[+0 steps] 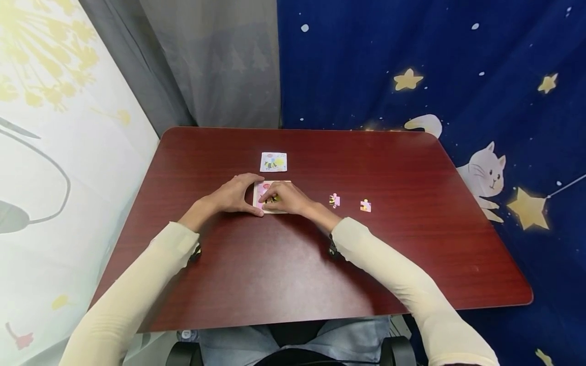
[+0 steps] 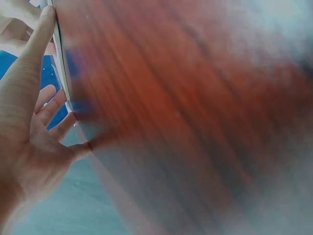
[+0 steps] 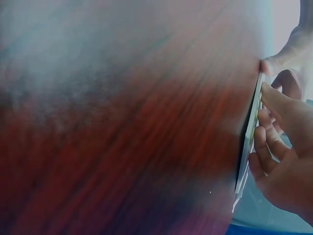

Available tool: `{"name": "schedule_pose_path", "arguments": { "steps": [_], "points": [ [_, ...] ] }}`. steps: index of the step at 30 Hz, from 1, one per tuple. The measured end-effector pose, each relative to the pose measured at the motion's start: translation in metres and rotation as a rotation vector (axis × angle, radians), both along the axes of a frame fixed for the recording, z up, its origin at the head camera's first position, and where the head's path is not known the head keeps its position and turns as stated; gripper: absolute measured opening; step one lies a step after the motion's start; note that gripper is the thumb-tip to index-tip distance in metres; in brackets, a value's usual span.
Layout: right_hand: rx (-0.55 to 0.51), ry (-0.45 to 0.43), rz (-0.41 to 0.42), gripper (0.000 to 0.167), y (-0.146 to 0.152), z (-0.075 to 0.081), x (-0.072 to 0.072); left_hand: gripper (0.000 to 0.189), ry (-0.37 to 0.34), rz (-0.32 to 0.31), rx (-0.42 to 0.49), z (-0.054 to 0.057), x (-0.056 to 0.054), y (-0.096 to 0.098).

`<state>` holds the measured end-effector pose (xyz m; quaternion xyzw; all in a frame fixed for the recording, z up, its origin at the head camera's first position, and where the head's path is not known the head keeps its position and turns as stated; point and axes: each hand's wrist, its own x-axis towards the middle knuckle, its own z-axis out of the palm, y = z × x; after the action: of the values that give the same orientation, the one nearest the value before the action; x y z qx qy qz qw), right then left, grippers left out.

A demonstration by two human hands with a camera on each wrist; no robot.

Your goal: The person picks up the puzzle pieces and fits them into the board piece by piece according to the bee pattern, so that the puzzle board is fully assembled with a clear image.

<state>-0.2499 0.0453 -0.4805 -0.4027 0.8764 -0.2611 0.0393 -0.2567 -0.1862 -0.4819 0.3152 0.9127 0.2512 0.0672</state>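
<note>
A small pink puzzle board [image 1: 257, 190] with a pale border lies flat on the table, a yellow-and-black bee partly visible on it. My left hand [image 1: 235, 194] holds its left side, thumb at the near edge and forefinger at the far edge. Bent over the board's face is my right hand [image 1: 289, 198], with thumb and forefinger apart at the tips. Whether a piece lies between those tips cannot be made out. In the right wrist view the right thumb [image 3: 281, 103] touches the board [image 3: 249, 132], seen edge-on. Part of the board is hidden beneath the right hand.
Beyond the board lies a square picture card [image 1: 273, 162] with a bee. Two loose puzzle pieces, one pink and black [image 1: 334, 200] and one pink and yellow [image 1: 365, 205], lie to the right. The dark red table [image 1: 389, 168] has rounded corners and curtains behind it.
</note>
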Motion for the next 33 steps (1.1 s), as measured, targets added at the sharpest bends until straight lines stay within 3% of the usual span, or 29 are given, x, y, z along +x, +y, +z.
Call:
{"name": "schedule_pose_path", "arguments": {
  "steps": [18, 33],
  "points": [
    [0.032, -0.040, 0.007, 0.021, 0.014, 0.011, -0.001, 0.110, -0.019, 0.007, -0.084, 0.002, 0.000, 0.001],
    [0.041, -0.050, -0.056, 0.027, 0.066, 0.029, -0.017, 0.106, -0.052, 0.022, -0.099, 0.004, 0.000, 0.003]
  ]
}}
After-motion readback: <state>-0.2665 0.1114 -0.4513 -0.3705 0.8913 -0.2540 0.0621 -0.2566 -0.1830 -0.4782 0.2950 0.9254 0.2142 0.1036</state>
